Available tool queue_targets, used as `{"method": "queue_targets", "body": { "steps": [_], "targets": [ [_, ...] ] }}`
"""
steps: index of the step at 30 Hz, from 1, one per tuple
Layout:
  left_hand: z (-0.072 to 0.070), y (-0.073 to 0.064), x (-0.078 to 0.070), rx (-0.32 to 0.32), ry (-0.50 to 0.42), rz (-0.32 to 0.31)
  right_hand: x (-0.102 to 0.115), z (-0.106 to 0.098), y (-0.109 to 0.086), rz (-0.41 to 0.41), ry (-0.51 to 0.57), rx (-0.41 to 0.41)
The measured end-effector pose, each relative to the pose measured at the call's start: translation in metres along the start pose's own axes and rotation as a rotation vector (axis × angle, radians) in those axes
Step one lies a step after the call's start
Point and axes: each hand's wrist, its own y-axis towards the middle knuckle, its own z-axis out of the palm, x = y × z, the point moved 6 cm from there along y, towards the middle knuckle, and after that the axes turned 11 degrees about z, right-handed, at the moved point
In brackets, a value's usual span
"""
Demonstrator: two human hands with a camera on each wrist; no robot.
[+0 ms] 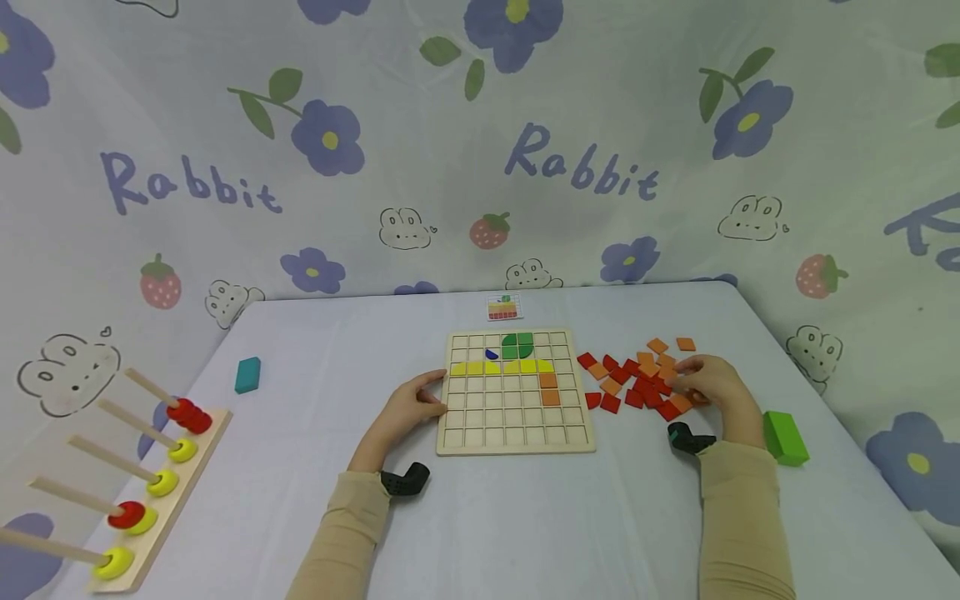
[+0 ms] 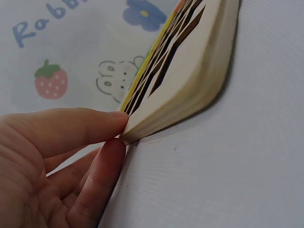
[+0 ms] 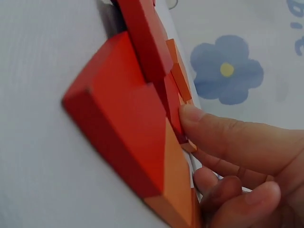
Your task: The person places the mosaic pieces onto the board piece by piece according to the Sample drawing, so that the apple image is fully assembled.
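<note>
A wooden grid board (image 1: 495,417) lies mid-table, with green pieces (image 1: 517,345), a small blue piece (image 1: 491,354), a row of yellow pieces (image 1: 480,367) and two orange squares (image 1: 551,389) on it. My left hand (image 1: 408,408) holds the board's left edge, thumb and finger at the rim in the left wrist view. My right hand (image 1: 712,385) is over the right side of a loose pile of red tiles (image 1: 637,392) and orange tiles (image 1: 611,387). In the right wrist view, a fingertip (image 3: 192,114) meets a red tile, while other fingers curl beneath.
A small pattern card (image 1: 504,307) lies behind the board. At the left stands a wooden peg rack (image 1: 180,492) with red and yellow beads. A teal block (image 1: 247,375) sits at the back left, and a green block (image 1: 785,437) beside my right wrist.
</note>
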Motion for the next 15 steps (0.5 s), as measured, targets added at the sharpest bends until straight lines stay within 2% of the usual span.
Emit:
{"method": "queue_targets", "body": {
  "steps": [12,15],
  "targets": [
    [0.000,0.000,0.001,-0.001,0.007,0.003,0.009,-0.002,-0.004,-0.085,0.087,0.004],
    [-0.001,0.000,0.001,-0.002,0.011,0.007,0.015,-0.003,-0.006,-0.091,0.170,0.000]
  ]
}}
